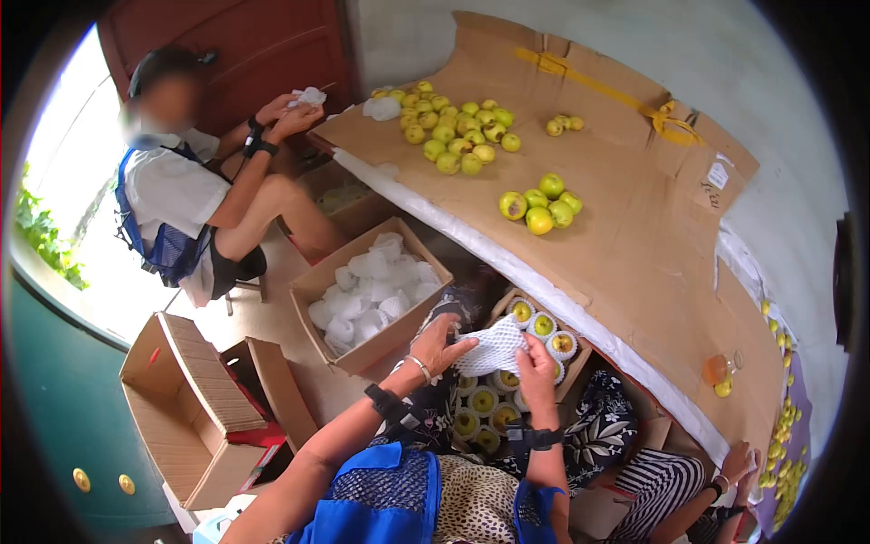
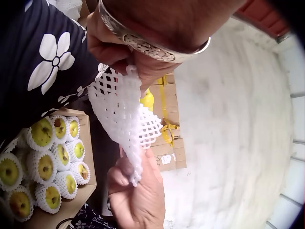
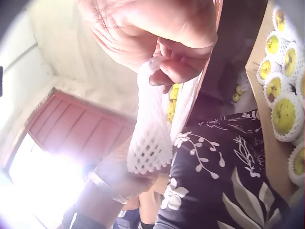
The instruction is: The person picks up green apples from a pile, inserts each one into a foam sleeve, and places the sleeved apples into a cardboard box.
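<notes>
A white foam fruit net is stretched between my two hands over my lap. My left hand, with a silver bracelet at the wrist, grips one end. The other end is pinched between thumb and fingers of my right hand, clearly seen in the right wrist view. The net looks flat and slack, with its mesh spread at one side. Just below my hands stands a cardboard box of yellow-green apples, each in its own white foam net; the apples fill it in rows.
A carton heaped with foam nets is at left front. Loose apples lie in groups on the cardboard-covered table. A seated person handles a net beyond. Empty cartons stand lower left; another person's hands are at right.
</notes>
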`<move>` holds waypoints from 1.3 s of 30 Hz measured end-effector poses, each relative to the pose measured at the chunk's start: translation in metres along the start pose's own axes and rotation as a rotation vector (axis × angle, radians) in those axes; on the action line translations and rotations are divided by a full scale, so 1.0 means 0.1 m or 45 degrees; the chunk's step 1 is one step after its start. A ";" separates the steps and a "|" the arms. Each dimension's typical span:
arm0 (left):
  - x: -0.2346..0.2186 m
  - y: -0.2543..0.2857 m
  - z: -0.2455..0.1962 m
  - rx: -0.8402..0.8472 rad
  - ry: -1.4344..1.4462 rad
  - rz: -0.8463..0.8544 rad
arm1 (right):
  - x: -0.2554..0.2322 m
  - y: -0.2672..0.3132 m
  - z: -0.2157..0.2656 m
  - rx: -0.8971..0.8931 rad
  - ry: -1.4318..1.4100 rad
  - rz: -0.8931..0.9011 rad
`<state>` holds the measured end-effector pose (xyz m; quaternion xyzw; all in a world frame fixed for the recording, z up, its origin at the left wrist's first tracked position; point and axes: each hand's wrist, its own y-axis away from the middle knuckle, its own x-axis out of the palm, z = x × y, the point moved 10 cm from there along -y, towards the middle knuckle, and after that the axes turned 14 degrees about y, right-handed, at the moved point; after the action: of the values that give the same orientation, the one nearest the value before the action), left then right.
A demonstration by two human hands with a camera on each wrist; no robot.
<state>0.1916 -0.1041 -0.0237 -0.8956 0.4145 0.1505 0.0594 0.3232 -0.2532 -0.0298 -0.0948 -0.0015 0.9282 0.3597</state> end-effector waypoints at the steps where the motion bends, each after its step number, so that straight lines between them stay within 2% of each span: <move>1: -0.01 -0.01 -0.06 0.005 0.017 0.051 | -0.06 -0.04 0.05 -0.007 0.030 0.038; 3: 0.04 -0.01 -0.32 0.379 -0.132 0.130 | -0.04 -0.05 0.20 0.034 0.186 0.275; 4: 0.15 -0.02 -0.28 0.263 0.030 0.274 | 0.03 -0.04 0.27 0.057 0.265 0.391; 6: 0.46 0.06 -0.28 0.022 0.365 0.563 | 0.21 -0.05 0.47 -0.050 0.281 0.503; 7: 0.43 0.05 -0.46 0.152 0.499 0.494 | 0.31 -0.04 0.53 -0.092 0.287 0.554; 8: 0.42 -0.01 -0.36 0.130 0.579 0.409 | 0.33 -0.08 0.55 -0.155 0.234 0.490; 9: 0.41 -0.07 -0.23 0.102 0.659 0.330 | 0.30 -0.10 0.61 0.066 -0.021 0.428; 10: 0.28 -0.14 -0.11 0.026 0.900 0.171 | 0.19 -0.17 0.61 0.002 -0.116 0.287; 11: 0.15 -0.18 0.06 -0.071 1.143 0.003 | 0.04 -0.20 0.50 0.069 -0.169 0.157; 13: -0.15 -0.26 0.07 -0.112 1.671 -0.214 | -0.08 -0.22 0.43 -0.041 -0.209 0.026; 15: -0.35 -0.29 0.10 -0.140 1.827 -0.389 | 0.21 -0.14 0.32 -0.010 -0.335 0.214; 16: -0.38 -0.31 0.09 -0.106 1.799 -0.403 | 0.37 -0.10 0.33 -0.002 -0.394 0.308; 18: -0.37 -0.32 0.08 -0.039 1.757 -0.428 | 0.62 -0.03 0.29 0.032 -0.446 0.328; 19: -0.29 -0.32 0.10 -0.084 1.799 -0.398 | 0.72 -0.04 0.29 0.012 -0.505 0.342; 22: -0.07 -0.26 0.18 -0.208 1.885 -0.306 | 0.75 -0.07 0.19 0.195 -0.700 0.206; 25: 0.20 -0.13 0.25 -0.297 1.926 -0.203 | 0.76 -0.06 -0.03 0.195 -0.723 0.161; 27: 0.25 -0.04 0.38 -0.351 1.858 -0.306 | 0.65 -0.04 -0.14 0.306 -1.068 0.037; 30: 0.40 -0.04 0.42 -0.317 1.757 -0.032 | 0.56 0.01 -0.22 0.286 -0.812 0.035; 33: 0.65 0.04 0.43 -0.491 1.667 0.239 | 0.41 0.08 -0.40 0.265 -0.524 -0.107; 35: 0.53 0.04 0.54 -0.605 1.337 0.126 | 0.29 0.01 -0.31 0.265 -0.408 -0.262; 37: 0.14 -0.05 0.18 -0.134 1.193 -0.059 | 0.18 -0.11 -0.10 0.094 0.090 -0.173; 39: 0.04 -0.06 -0.08 0.046 0.873 0.005 | 0.21 -0.19 0.03 0.047 0.110 -0.057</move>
<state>0.2007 -0.1050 -0.0180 -0.8921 0.4145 -0.1667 -0.0676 0.3203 -0.2249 -0.0294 -0.1282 0.0290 0.9148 0.3819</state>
